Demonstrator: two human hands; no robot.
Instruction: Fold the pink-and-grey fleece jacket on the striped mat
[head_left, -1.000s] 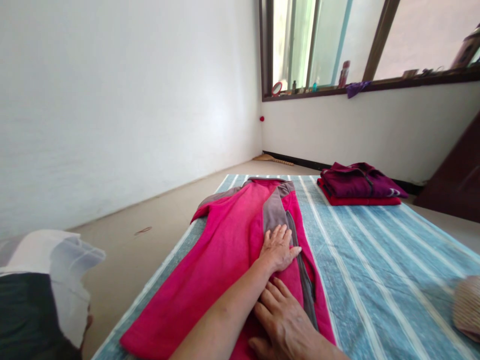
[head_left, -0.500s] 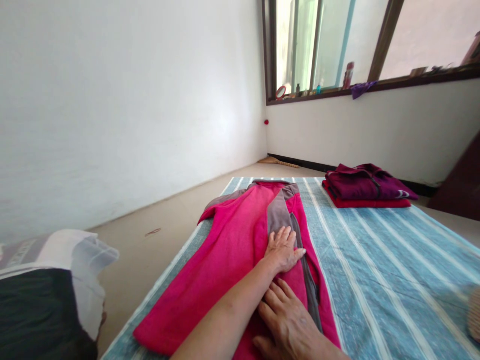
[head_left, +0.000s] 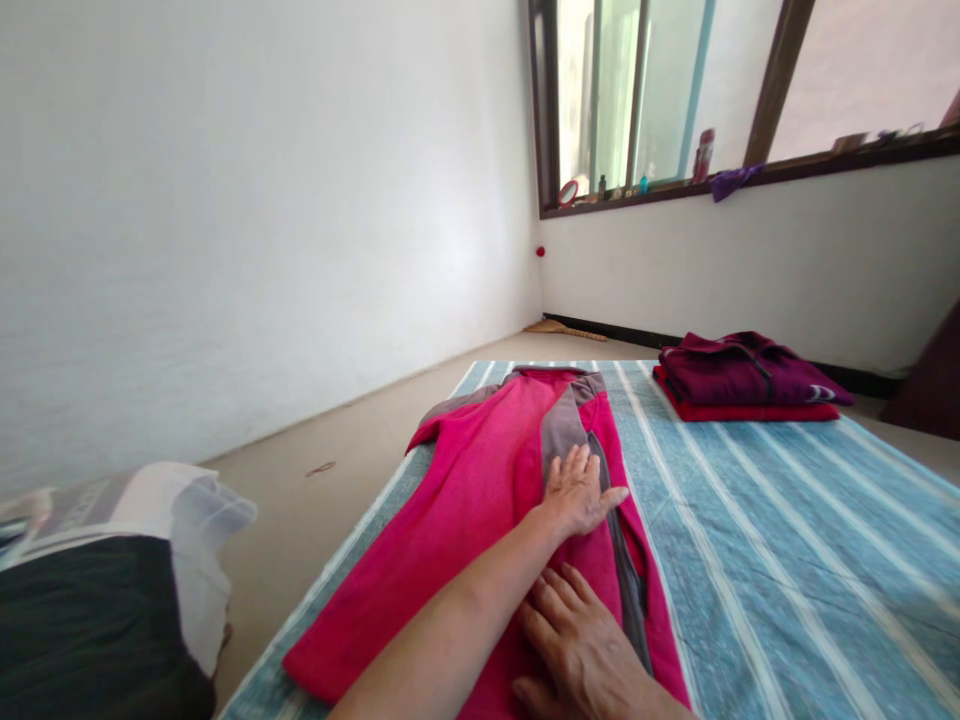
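Observation:
A pink jacket (head_left: 450,520) with grey panels lies lengthwise on the blue striped cloth (head_left: 750,560), its collar at the far end. One side is folded inward, and a sleeve lies along its right part. My left hand (head_left: 581,490) rests flat on the jacket beside the grey strip, fingers forward and thumb pointing right. Nearer to me, my right hand (head_left: 589,640) lies palm down on the same fabric with its fingers stretched out. Neither hand grips anything. My forearms cover the jacket's near middle part.
Folded dark purple and red clothes (head_left: 750,375) are stacked at the far right of the cloth. A white plastic bag (head_left: 195,510) and dark fabric (head_left: 97,630) sit at left. A broom (head_left: 566,329) lies by the corner. Small items line the windowsill (head_left: 667,185).
The view has shifted slightly, so everything sits a little further right. My left hand's fingers have lifted or spread a bit; my right hand stays on the jacket.

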